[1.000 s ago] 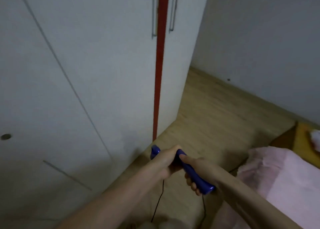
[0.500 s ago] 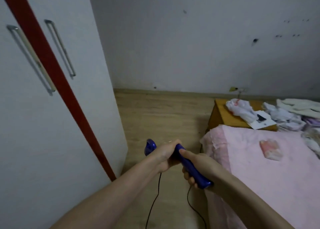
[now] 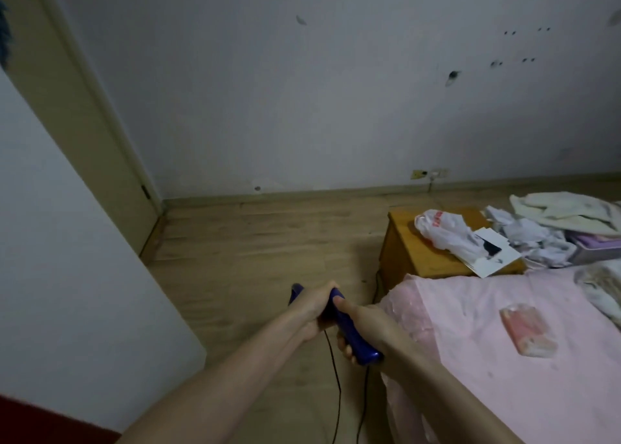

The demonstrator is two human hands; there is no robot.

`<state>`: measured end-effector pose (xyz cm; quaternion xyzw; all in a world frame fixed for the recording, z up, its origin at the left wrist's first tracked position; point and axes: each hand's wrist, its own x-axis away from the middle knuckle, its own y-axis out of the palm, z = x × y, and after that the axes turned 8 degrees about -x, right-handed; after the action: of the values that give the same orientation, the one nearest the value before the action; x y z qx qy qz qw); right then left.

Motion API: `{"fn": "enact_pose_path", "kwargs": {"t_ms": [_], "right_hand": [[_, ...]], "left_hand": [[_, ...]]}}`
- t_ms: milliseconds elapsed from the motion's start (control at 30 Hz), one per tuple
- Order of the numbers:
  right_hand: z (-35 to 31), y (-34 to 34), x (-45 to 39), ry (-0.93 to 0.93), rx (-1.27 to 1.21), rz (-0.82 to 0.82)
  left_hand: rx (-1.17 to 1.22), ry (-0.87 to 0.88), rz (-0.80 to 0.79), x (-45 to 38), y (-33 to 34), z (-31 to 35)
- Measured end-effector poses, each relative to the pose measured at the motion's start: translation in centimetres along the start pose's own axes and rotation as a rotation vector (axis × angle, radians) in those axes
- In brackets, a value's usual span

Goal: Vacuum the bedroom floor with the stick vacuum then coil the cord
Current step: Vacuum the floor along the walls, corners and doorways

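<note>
1. Vacuuming looks to be the step in hand: both hands clasp the blue vacuum handle (image 3: 349,331), the left hand (image 3: 314,307) wrapped round its upper end, the right hand (image 3: 364,322) round its lower grip.
2. Its black cord (image 3: 336,376) hangs below toward the floor (image 3: 255,242), beside the pink bed (image 3: 504,359).
3. The vacuum head is hidden, probably low beneath the arms.
4. Next, I judge, comes sweeping toward the wooden nightstand (image 3: 413,252), keeping the cord clear.

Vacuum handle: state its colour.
Dark blue vacuum handle, seen in the head view.
</note>
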<state>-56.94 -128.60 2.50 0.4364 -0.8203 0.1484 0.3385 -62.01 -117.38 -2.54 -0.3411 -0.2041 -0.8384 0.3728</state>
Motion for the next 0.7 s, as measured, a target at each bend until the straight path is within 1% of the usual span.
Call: {"fn": "enact_pose_path", "kwargs": {"t_ms": [200, 333, 433, 533, 700], "right_hand": [[-5.1, 1.0, -9.3, -0.038, -0.073, 0.046], [-10.1, 3.1, -16.3, -0.067, -0.142, 0.113], [-14.9, 3.8, -20.3, -0.043, -0.160, 0.167], [-18.6, 3.4, -23.8, -0.021, -0.226, 0.195], [-22.2, 1.7, -29.5, -0.037, -0.323, 0.264]], "left_hand": [[-0.051, 0.016, -0.051, -10.2, -1.5, 6.3], [-0.082, 0.030, -0.140, -16.9, -3.8, 12.9], [-0.131, 0.014, -0.210, -21.0, -4.6, 18.3], [-0.201, 0.036, -0.280, -25.0, -4.1, 22.8], [-0.335, 0.104, -0.384, -31.8, -1.8, 27.5]]}}
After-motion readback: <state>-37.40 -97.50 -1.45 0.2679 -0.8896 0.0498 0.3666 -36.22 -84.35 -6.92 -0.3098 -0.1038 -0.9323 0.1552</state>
